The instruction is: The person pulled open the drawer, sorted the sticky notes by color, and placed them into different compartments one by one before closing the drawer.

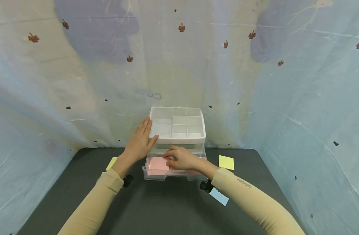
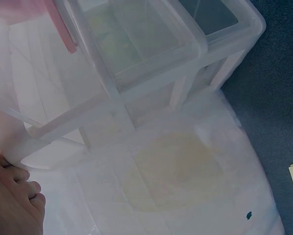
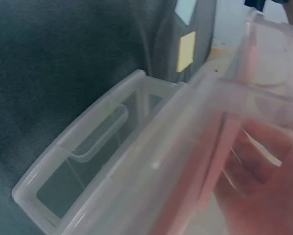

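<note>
A white desktop organizer (image 1: 179,140) with a divided top tray stands at the back of the table. One clear drawer (image 1: 156,178) is pulled out at its front, with pink sticky notes (image 1: 158,164) lying in it. My left hand (image 1: 139,143) rests against the organizer's left side, its fingers straight and thumb spread toward the tray's front corner. Inside the drawer, my right hand (image 1: 182,159) has curled fingers and pinches the right edge of the pink notes. Through the drawer's clear wall, the right wrist view shows that hand (image 3: 263,166) blurred, beside a pink pad edge (image 3: 219,161).
A yellow sticky note (image 1: 226,162) lies right of the organizer, another yellow note (image 1: 111,163) is partly behind the left forearm. A blue note (image 1: 219,196) sits under the right forearm. A patterned curtain (image 1: 179,75) hangs close behind the dark table (image 1: 173,209).
</note>
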Tool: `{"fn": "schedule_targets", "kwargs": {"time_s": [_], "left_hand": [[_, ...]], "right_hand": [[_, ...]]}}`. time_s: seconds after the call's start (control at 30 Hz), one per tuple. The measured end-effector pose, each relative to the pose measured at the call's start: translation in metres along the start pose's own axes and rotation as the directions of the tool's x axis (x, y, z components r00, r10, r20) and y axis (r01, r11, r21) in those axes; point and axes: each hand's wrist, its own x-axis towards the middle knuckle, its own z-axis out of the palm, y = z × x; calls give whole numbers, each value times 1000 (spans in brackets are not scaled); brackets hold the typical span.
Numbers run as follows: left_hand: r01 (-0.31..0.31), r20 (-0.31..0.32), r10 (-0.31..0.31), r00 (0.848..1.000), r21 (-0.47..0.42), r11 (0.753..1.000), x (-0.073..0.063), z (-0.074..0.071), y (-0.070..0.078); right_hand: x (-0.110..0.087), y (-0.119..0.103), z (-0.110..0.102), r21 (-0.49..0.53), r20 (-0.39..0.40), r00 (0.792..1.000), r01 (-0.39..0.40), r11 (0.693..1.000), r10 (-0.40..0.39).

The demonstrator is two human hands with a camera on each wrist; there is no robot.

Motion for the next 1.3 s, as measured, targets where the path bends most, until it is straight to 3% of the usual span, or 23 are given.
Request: {"fn": "schedule_targets", "kwargs": {"time_s": [0.27, 0.67, 0.9, 1.07, 1.3], "left_hand": [[-4, -1, 4, 1000, 10, 1000, 0, 0, 0], [1, 3, -1, 1000, -10, 1000, -3, -2, 2], [7, 0, -7, 1000, 1, 1000, -2, -2, 2], [17, 11, -17, 1000, -2, 1000, -1, -1, 2], [0, 2, 0, 1000, 0, 1000, 1, -1, 1]], "right_hand": [[-8, -2, -7, 104, 18, 1000, -23, 994, 22], [-34, -15, -13, 273, -201, 979, 79, 959, -24], [-48, -26, -10, 328, -331, 941, 178, 928, -63], [-58, -33, -3, 368, -411, 911, 209, 906, -43], [-70, -38, 9, 463, -500, 866, 286, 839, -19]]}}
